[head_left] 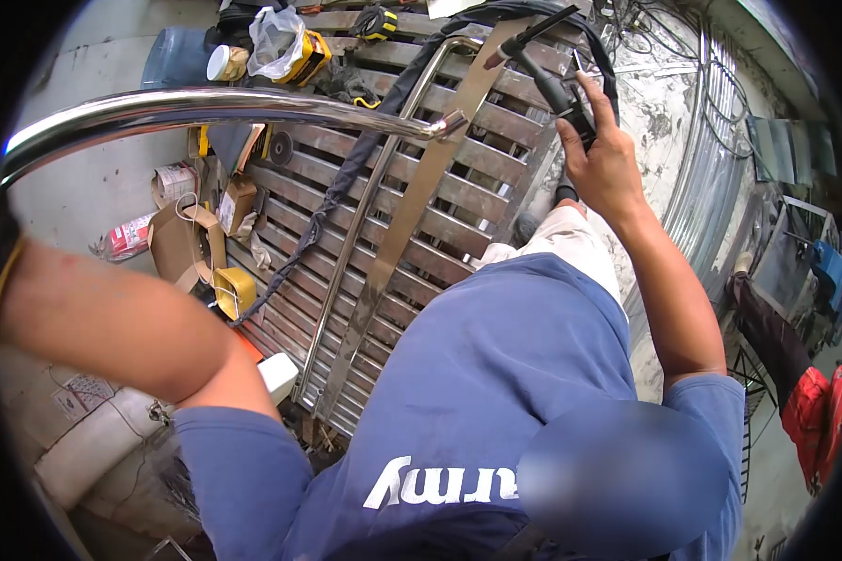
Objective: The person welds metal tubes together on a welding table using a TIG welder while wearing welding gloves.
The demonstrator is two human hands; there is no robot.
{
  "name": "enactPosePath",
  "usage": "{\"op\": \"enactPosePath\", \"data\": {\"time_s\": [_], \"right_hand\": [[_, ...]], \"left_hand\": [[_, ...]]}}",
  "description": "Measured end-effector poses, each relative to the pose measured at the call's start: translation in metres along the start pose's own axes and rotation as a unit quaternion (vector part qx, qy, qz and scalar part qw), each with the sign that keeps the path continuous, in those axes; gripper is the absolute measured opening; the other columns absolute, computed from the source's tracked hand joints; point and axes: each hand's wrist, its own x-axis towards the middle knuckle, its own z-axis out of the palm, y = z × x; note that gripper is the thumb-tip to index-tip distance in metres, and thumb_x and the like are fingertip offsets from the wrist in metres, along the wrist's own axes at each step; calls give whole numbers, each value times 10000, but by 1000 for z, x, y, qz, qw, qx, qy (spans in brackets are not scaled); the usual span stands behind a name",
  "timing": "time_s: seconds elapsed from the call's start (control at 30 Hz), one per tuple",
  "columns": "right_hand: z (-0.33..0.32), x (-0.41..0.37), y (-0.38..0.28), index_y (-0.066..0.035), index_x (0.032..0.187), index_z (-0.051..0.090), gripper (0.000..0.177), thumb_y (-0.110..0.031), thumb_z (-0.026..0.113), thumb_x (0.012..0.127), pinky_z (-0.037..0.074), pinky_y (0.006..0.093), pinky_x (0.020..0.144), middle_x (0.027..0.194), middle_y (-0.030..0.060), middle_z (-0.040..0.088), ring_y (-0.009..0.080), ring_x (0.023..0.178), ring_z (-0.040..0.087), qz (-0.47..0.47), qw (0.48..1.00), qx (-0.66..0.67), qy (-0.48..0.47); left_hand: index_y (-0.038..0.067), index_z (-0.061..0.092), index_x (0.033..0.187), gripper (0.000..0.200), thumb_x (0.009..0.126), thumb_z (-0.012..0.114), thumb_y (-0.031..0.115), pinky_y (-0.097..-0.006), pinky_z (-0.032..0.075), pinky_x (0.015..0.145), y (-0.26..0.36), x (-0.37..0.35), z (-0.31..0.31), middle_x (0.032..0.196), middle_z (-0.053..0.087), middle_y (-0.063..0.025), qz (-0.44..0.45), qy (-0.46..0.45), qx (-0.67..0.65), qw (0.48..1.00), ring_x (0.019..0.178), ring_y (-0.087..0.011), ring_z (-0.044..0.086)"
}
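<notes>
My right hand (603, 154) is closed round the black handle of a welding torch (554, 89), with the index finger stretched along it. The torch's reddish nozzle points up and left, beside a flat metal bar (402, 220) on the slatted metal bench (346, 248). A bent, polished steel tube (225, 105) runs from the left edge to above the bar, its end near the bar. My left forearm reaches to the left edge below the tube; the hand itself is hidden past the dark rim. Another bent tube (354, 217) lies along the bar.
The torch's dark sleeved cable (332, 192) crosses the bench. Cardboard boxes (182, 238), a yellow container (235, 292), a plastic bag (276, 45) and a tape measure (374, 22) are at left and top. Metal tubing (697, 178) lies at right, near a person in red (809, 421).
</notes>
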Motion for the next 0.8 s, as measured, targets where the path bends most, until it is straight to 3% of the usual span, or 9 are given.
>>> {"op": "enactPosePath", "data": {"time_s": [0.07,0.2,0.3,0.43,0.53,0.57,0.7,0.73,0.8], "right_hand": [[-6,-1,-3,-153,1666,465,678,-115,748,1050,607,499,890,1127,322,776,500,1038,782,7,1000,3,-23],[-12,-6,3,-143,1664,464,679,-96,739,1046,591,506,875,1061,303,767,493,986,773,-42,998,3,-41],[-11,-12,6,-144,1667,459,685,-89,737,1044,584,513,873,1057,302,764,501,988,765,-35,998,-12,-53],[-5,-13,4,-159,1679,449,692,-98,732,1051,576,522,863,1066,304,764,513,989,758,-42,998,-20,-45],[-1,-16,3,-169,1681,452,690,-101,733,1054,581,515,879,1097,306,767,509,1015,761,-2,998,-20,-52],[0,-17,0,-172,1680,454,688,-101,733,1055,583,512,886,1114,306,767,507,1024,762,8,998,-20,-53],[9,-22,-6,-176,1679,466,684,-100,734,1054,590,512,904,1178,301,764,497,1049,761,-12,999,-15,-48],[13,-23,-6,-176,1680,468,687,-99,736,1052,591,513,903,1183,299,763,495,1049,760,-25,998,-26,-46],[20,-27,-3,-176,1681,474,693,-98,740,1046,594,517,900,1193,295,760,492,1049,759,-53,996,-51,-45]], "left_hand": [[206,504,1035,625,1046,512,831,-303,318,433,-39,-27,-6,748,398,45,-70,-50,1,996,545,-134,380],[106,451,757,356,1016,475,350,-345,313,486,-85,-49,-45,684,383,-60,-170,62,-59,982,518,-182,343],[80,506,814,392,1011,463,416,-361,377,458,-94,-44,-67,690,465,-109,-190,54,-90,976,534,-231,462],[40,581,918,468,1033,415,462,-394,533,482,-115,-43,2,774,607,-193,-95,335,190,918,600,-321,640],[99,490,846,425,1038,442,474,-341,343,434,-137,-16,-78,674,447,-100,-181,55,-105,976,492,-205,399],[147,396,787,398,1041,448,449,-330,235,441,-135,-16,-51,659,327,-47,-175,146,-24,973,499,-167,252],[132,577,893,535,1086,650,626,-335,433,435,-147,-25,-31,622,490,24,-79,177,-31,981,470,-145,488],[169,523,917,628,1098,502,770,-252,223,308,-145,-28,0,597,361,86,-75,238,-14,968,377,-48,298],[158,534,922,597,1106,538,725,-267,279,325,-143,-30,-4,590,384,82,-98,213,-29,972,385,-66,329]]}}
